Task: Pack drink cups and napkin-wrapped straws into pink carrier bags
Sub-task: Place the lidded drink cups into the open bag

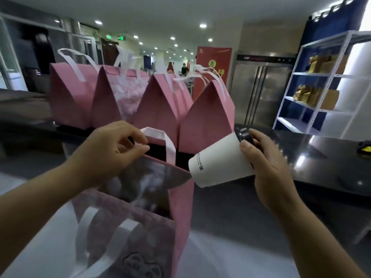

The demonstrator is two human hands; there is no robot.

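An open pink carrier bag point(180, 213) with white handles stands right in front of me on the counter. My left hand point(108, 151) pinches the far rim of its mouth, holding it open. My right hand point(267, 169) grips a white paper cup point(218, 163) with a black lid near its top. The cup is tilted, its base pointing down-left, just above the bag's right rim. No napkin-wrapped straw shows.
Several closed pink bags point(160, 105) with white handles stand in a row behind the open one. The dark glossy counter point(301, 157) stretches to the right. A white shelf rack point(321, 85) with brown paper bags stands at far right, steel fridge doors point(261, 93) behind.
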